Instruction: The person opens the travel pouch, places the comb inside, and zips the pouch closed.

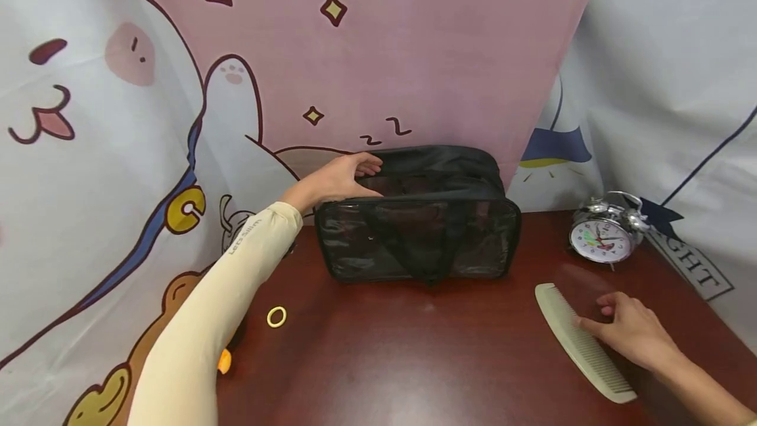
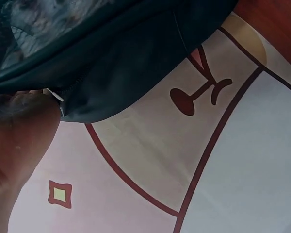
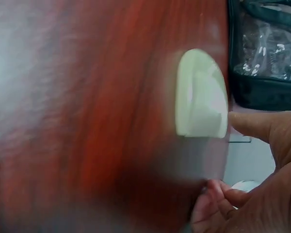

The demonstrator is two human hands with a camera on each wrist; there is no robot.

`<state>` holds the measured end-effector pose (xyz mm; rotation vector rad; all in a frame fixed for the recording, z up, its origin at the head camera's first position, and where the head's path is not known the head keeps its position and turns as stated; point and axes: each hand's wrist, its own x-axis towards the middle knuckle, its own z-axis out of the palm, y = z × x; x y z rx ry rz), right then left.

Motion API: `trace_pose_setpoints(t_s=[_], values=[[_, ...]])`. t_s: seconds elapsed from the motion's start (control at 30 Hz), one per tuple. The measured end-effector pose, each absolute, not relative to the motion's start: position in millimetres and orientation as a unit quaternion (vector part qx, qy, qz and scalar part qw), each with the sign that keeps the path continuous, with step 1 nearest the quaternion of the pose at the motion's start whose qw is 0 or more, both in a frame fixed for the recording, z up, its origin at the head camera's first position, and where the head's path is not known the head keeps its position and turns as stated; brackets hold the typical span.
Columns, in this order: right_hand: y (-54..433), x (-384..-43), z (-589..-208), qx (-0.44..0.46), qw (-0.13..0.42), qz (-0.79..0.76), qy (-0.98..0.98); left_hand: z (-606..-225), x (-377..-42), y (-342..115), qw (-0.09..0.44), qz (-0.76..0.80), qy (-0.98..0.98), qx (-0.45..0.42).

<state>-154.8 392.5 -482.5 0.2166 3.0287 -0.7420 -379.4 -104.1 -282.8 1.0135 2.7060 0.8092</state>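
A black bag (image 1: 416,242) with clear panels stands upright at the back of the table, its top unzipped. At the left end of its opening is my left hand (image 1: 340,179), thumb along the front rim and fingers spread from it toward the back edge. The left wrist view has that hand beside a zipper pull (image 2: 54,95). A pale green comb (image 1: 570,331) lies on the table at the right. Over its toothed side reaches my right hand (image 1: 635,331), thumb tip right at the comb and fingers spread apart from it.
A silver twin-bell alarm clock (image 1: 603,238) stands at the back right. On the left lie a yellow ring (image 1: 276,317) and an orange object (image 1: 224,361) partly behind the left sleeve (image 1: 207,321). Printed cloth (image 1: 414,51) hangs behind and beside the table.
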Motion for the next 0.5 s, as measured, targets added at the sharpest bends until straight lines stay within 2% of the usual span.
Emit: trace_pose_setpoints(t_s=[0.2,0.5], values=[[397,-160,-482,0.084,0.055,-0.228,0.968,-286,-377,-107,0.052,0.264,0.903,0.335],[380,-165,-482,0.063,0.067,-0.214,0.972,-294,-375,-102,0.037,0.229,0.917,0.325]])
